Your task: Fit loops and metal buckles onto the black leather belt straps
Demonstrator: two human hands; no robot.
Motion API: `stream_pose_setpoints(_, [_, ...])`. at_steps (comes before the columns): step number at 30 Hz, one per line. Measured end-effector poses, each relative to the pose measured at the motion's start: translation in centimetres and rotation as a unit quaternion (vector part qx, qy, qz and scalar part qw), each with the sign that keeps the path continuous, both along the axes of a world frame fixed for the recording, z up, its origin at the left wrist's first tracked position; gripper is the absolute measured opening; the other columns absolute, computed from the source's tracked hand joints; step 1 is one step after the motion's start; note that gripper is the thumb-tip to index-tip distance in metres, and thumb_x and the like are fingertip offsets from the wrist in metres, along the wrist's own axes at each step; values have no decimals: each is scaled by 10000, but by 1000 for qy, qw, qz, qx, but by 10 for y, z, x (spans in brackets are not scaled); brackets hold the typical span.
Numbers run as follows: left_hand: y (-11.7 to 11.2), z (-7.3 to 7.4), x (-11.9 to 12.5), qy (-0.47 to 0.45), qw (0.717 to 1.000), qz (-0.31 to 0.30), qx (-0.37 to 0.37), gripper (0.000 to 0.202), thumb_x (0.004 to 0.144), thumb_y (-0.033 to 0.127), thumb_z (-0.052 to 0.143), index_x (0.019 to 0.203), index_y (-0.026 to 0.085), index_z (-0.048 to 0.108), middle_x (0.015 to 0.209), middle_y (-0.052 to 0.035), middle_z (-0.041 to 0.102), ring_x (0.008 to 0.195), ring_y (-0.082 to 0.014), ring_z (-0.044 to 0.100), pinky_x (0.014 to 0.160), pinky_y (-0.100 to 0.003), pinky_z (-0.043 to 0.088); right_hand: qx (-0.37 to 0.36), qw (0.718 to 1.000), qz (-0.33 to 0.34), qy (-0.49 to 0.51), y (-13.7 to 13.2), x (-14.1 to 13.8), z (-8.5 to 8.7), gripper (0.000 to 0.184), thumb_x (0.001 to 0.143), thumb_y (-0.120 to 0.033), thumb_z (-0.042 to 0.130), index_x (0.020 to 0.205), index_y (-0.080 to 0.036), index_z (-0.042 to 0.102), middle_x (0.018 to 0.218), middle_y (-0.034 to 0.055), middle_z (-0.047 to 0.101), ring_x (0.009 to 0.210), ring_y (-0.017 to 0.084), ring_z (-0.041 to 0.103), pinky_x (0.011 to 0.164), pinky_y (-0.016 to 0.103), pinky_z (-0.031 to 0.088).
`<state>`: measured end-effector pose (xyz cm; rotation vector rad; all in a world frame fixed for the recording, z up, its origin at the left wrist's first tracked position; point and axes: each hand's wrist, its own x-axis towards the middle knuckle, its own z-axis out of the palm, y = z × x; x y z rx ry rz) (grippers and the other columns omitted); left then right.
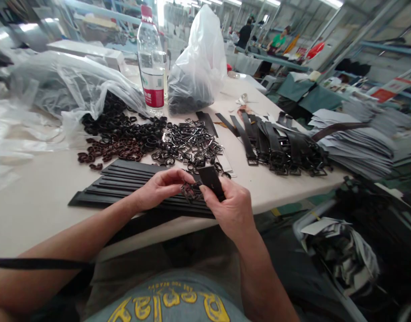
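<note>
My left hand point(158, 190) pinches a small dark metal buckle point(189, 191) at the table's front edge. My right hand point(230, 208) is closed on the end of a black strap point(212, 180) and holds it against the buckle. Both hands hover over a stack of flat black straps point(124, 183). Just beyond lie a heap of loose metal buckles point(192, 145) and a heap of black and brown loops point(121, 134).
A row of straps with buckles fitted point(282, 145) lies to the right on the white table point(34, 201). A water bottle point(151, 62) and plastic bags point(198, 62) stand behind. Stacked grey sheets point(359, 138) sit at right. People work far back.
</note>
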<state>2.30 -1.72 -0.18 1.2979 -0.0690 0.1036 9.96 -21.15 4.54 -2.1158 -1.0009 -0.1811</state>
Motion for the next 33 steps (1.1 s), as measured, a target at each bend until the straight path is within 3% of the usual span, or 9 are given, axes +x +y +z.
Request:
stream_pose_setpoints(5, [-3, 0, -1, 32, 999, -10, -39, 340, 796, 273, 759, 1118, 195, 682, 1052, -67, 700, 878, -180, 673, 798, -295, 548, 16, 999, -13, -47, 2, -2, 2, 201, 897, -298, 610, 722, -201, 623, 646, -7, 608, 581, 129, 523, 588, 244, 371])
stream_pose_setpoints(11, [-1, 4, 0, 55, 998, 30, -14, 383, 701, 348, 848, 984, 162, 671, 896, -33, 698, 781, -151, 667, 746, -259, 526, 19, 992, -44, -116, 4, 0, -3, 227, 890, -275, 606, 679, -197, 574, 621, -9, 612, 555, 125, 524, 572, 246, 351])
stream_pose_setpoints(18, [-6, 0, 0, 95, 995, 22, 7, 365, 640, 354, 889, 800, 130, 649, 758, -6, 680, 706, -113, 612, 703, -226, 482, 1, 982, -76, -176, 10, -1, -12, 264, 911, -312, 599, 677, -197, 559, 631, 4, 618, 573, 136, 559, 571, 254, 348])
stream_pose_setpoints(24, [-7, -5, 5, 82, 994, 67, -36, 342, 653, 229, 877, 927, 164, 683, 893, -7, 713, 768, -122, 645, 747, -234, 504, 43, 984, -56, -162, 14, -3, -9, 250, 912, -281, 599, 679, -205, 548, 622, -12, 614, 557, 122, 541, 571, 245, 358])
stream_pose_setpoints(28, [-7, -6, 5, 65, 996, 26, -54, 477, 650, 236, 882, 1091, 191, 706, 1056, -51, 740, 825, -154, 676, 774, -258, 522, 66, 986, -37, -147, 15, -4, -7, 242, 901, -268, 619, 680, -207, 539, 623, -15, 608, 548, 119, 532, 565, 241, 365])
stream_pose_setpoints(33, [-10, -6, 2, 77, 994, -20, -75, 441, 657, 296, 884, 1055, 172, 738, 990, -62, 769, 905, -203, 706, 864, -307, 527, 73, 985, -35, -151, 18, -5, -10, 217, 909, -274, 616, 709, -205, 566, 635, -7, 616, 578, 131, 563, 584, 241, 388])
